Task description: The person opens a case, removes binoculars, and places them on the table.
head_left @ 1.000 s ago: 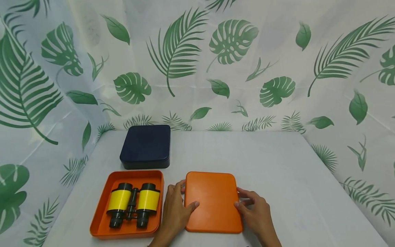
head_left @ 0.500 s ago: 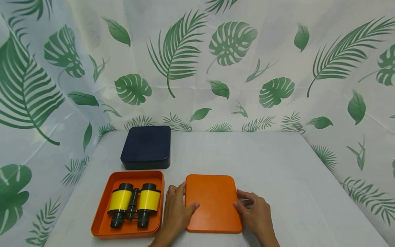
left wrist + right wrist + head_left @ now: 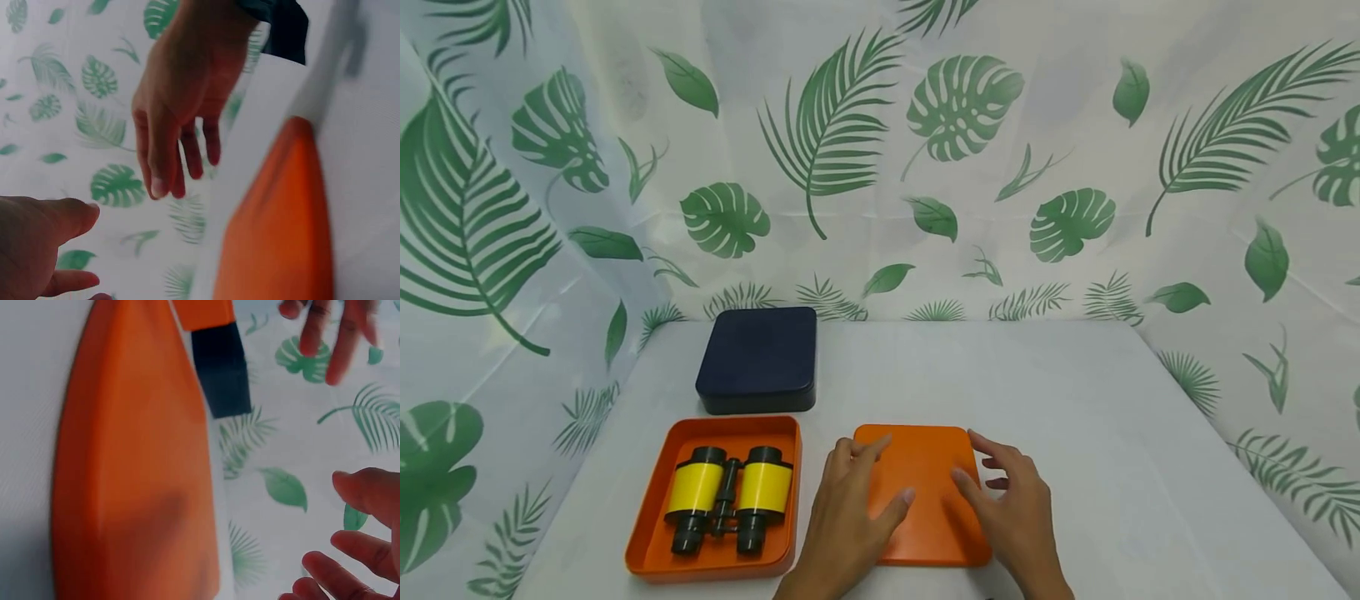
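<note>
An orange lid (image 3: 925, 500), square with rounded corners, lies flat on the white table with its smooth face up. My left hand (image 3: 846, 521) hovers over its left side, thumb and fingers spread. Over the right edge is my right hand (image 3: 1011, 508), its fingers loosely bent and apart from the thumb. In both wrist views the hands look raised off the lid (image 3: 150, 462), with nothing held. To the left stands an open orange box (image 3: 643, 533), and yellow and black binoculars (image 3: 763, 492) lie inside it.
Behind the open box sits a dark navy box (image 3: 760, 354) with its top on. A white cloth (image 3: 865, 125) printed with green leaves hangs around the back and sides of the white table (image 3: 1075, 400).
Both hands have let go of the lid's sides and risen above it, fingers spreading. The lid stays on the table. The binoculars and both boxes have stayed in place.
</note>
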{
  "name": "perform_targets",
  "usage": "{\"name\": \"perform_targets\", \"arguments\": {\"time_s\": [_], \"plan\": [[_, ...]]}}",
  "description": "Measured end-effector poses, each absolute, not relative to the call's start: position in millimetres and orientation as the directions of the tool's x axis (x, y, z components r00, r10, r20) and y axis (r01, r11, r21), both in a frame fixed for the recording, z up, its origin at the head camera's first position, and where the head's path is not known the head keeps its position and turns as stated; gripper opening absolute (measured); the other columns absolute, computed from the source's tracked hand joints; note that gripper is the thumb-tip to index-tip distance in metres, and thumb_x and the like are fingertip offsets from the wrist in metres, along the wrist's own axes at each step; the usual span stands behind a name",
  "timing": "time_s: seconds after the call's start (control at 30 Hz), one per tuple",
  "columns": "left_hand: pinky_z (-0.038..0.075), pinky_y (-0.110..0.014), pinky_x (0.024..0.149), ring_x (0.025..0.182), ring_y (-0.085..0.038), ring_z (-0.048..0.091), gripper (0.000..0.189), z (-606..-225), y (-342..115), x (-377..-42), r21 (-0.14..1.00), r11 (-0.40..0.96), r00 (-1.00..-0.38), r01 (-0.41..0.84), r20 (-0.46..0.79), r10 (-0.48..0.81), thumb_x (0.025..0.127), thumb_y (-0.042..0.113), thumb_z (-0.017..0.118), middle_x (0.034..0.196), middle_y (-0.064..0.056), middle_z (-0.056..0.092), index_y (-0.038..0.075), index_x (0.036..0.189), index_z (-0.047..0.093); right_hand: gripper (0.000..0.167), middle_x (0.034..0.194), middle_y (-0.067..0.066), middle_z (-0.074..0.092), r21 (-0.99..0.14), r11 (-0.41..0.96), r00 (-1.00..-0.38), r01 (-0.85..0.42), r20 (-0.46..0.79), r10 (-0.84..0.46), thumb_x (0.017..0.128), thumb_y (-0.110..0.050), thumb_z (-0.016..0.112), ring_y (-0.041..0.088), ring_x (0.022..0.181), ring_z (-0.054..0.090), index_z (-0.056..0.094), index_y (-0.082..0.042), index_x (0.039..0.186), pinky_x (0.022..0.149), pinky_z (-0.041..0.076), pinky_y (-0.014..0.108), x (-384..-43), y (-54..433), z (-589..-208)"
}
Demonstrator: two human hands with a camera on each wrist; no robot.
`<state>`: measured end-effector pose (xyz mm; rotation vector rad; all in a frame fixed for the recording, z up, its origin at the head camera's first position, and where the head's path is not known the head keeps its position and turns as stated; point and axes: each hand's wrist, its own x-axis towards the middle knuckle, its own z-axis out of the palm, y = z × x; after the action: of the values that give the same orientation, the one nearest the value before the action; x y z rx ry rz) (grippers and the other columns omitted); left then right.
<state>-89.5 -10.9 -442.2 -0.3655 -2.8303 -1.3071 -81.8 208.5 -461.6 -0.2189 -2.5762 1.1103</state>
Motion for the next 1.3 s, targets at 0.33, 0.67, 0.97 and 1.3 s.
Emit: {"name": "perform_targets", "arguments": {"time_s": [0.33, 0.67, 0.97, 1.3], "plan": [[0.053, -0.044, 0.096, 0.118, -0.016, 0.048, 0.073, -397, -35, -77, 0.750, 0.608, -0.963, 0.262, 0.166, 0.210, 0.094, 0.071, 0.066, 0.129, 0.001, 0.053, 0.032, 0.155, 0.054, 0.070, 0.136, -0.008, 0.067, -0.709, 0.677, -0.920, -0.197, 0.372, 0.122, 0.087, -0.025, 0.091, 0.013, 0.111, 0.060, 0.060, -0.037, 0.150, 0.091, 0.057, 0.034, -84, 181, -442], [0.050, -0.057, 0.108, 0.131, -0.022, 0.048, 0.079, -379, -70, -80, 0.741, 0.633, -0.975, 0.222, 0.145, 0.172, 0.088, 0.056, 0.083, 0.141, 0.003, 0.051, 0.045, 0.157, 0.046, 0.084, 0.145, -0.009, 0.062, -0.696, 0.629, -0.899, -0.347, 0.438, -0.011, 0.087, -0.032, 0.091, 0.018, 0.121, 0.062, 0.048, -0.036, 0.159, 0.092, 0.056, 0.039, -87, 154, -432], [0.045, -0.069, 0.112, 0.149, -0.034, 0.038, 0.088, -381, -111, -85, 0.649, 0.722, -0.970, 0.241, 0.176, 0.165, 0.087, 0.072, 0.074, 0.166, -0.001, 0.037, 0.037, 0.162, 0.042, 0.092, 0.155, -0.011, 0.055, -0.681, 0.629, -0.909, -0.374, 0.402, -0.105, 0.085, -0.043, 0.090, 0.015, 0.131, 0.056, 0.040, -0.038, 0.162, 0.103, 0.055, 0.046, -90, 126, -422], [0.027, -0.085, 0.112, 0.152, -0.049, 0.029, 0.092, -392, -152, -90, 0.545, 0.811, -0.976, 0.213, 0.149, 0.157, 0.090, 0.059, 0.080, 0.173, -0.012, 0.030, 0.032, 0.166, 0.037, 0.100, 0.167, -0.021, 0.038, -0.678, 0.616, -0.915, -0.401, 0.320, -0.243, 0.086, -0.052, 0.087, 0.016, 0.148, 0.046, 0.026, -0.047, 0.165, 0.118, 0.045, 0.056, -99, 101, -422]]}}
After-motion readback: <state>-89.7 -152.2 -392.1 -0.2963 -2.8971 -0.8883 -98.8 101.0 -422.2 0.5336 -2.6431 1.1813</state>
